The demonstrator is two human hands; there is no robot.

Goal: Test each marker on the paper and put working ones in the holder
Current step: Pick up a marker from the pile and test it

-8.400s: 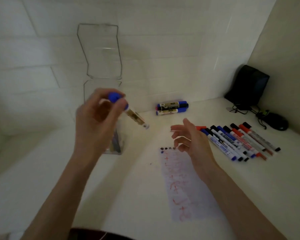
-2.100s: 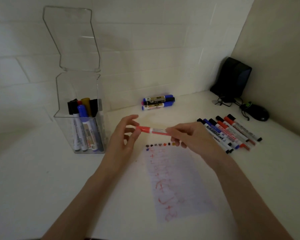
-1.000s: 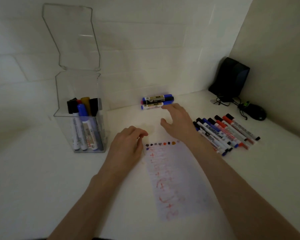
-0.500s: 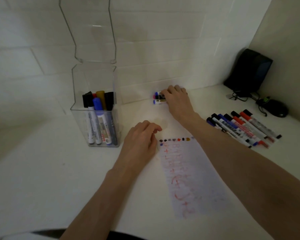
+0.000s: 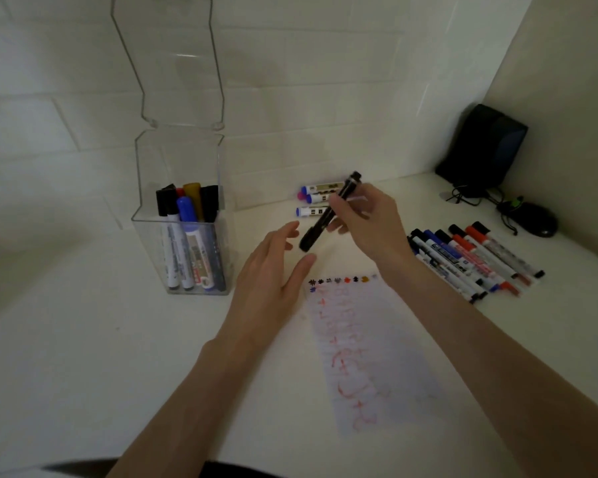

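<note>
A black marker [image 5: 328,212] is held up in the air by the right hand [image 5: 366,225], slanted, above the top of the paper [image 5: 370,346]. The right fingers [image 5: 340,205] are clamped around its middle. The low end, likely the cap, is pointed at the left hand [image 5: 273,270], whose fingers [image 5: 289,232] are spread apart and hold nothing.

The cap is probably about to be pulled off. It should be gripped firmly and pulled straight, so the tip is not bent. Then a short mark should be made on a bare bit of paper, beside the row of dots [image 5: 339,280].

The clear holder [image 5: 183,236] with markers in it is stood to the left on the desk [image 5: 83,339]. More markers [image 5: 470,260] are laid in a row at the right, and a few [image 5: 316,201] by the wall.
</note>
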